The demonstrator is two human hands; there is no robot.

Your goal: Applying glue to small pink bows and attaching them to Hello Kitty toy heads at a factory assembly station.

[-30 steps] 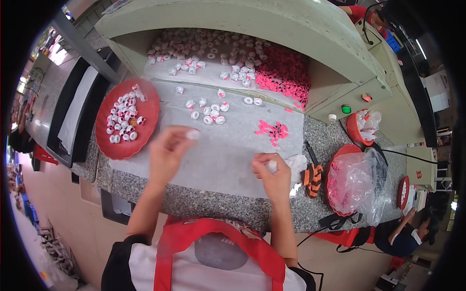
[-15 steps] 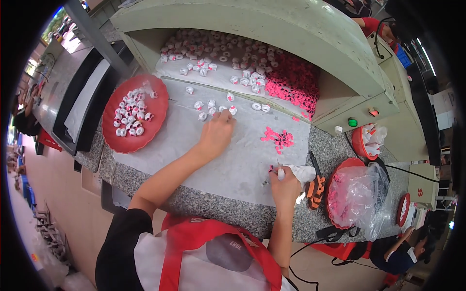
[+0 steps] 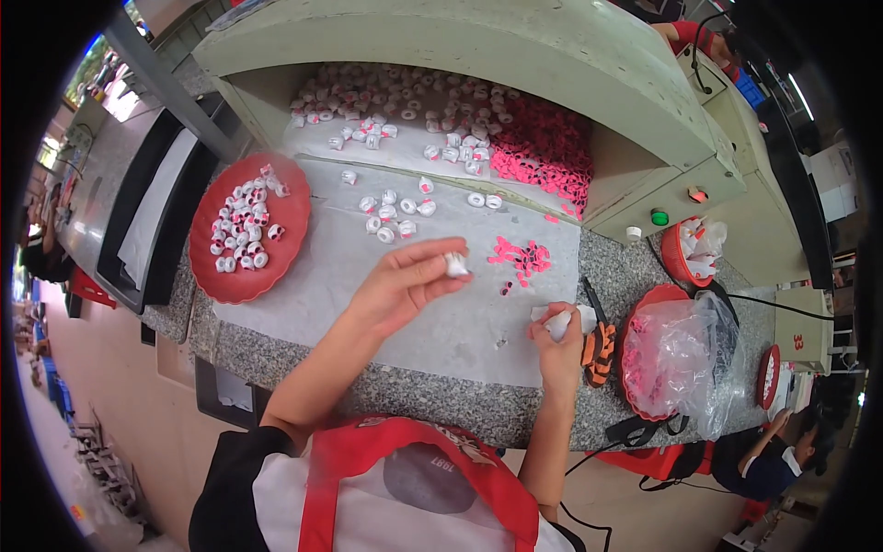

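Note:
My left hand (image 3: pixel 400 287) is raised over the paper-covered bench, pinching a small white ring-shaped piece (image 3: pixel 456 265) between thumb and fingers. Low on the right, my right hand (image 3: pixel 559 361) is closed around a small white bottle-like thing (image 3: pixel 557 324), partly hidden by the fingers; a bit of white cloth or tissue (image 3: pixel 587 318) shows beside it. Between the hands lies a small pile of flat pink pieces (image 3: pixel 522 256), with one dark-and-pink piece (image 3: pixel 507 288) apart from it. Several loose white pieces (image 3: pixel 407 228) rest on the paper beyond my left hand.
A red scalloped plate (image 3: pixel 207 253) with white pieces stands at left. Behind, a pale green cabinet (image 3: pixel 441 37) shelters heaped white and pink pieces (image 3: pixel 543 161). On the right are an orange-and-black striped thing (image 3: pixel 599 354), a red plate (image 3: pixel 635 322) under clear plastic, and a red basket (image 3: pixel 676 258).
My left hand has lifted a white piece from the group and brought it right and nearer. My right hand has shifted slightly right; a dark-and-pink piece now lies below the pink pile.

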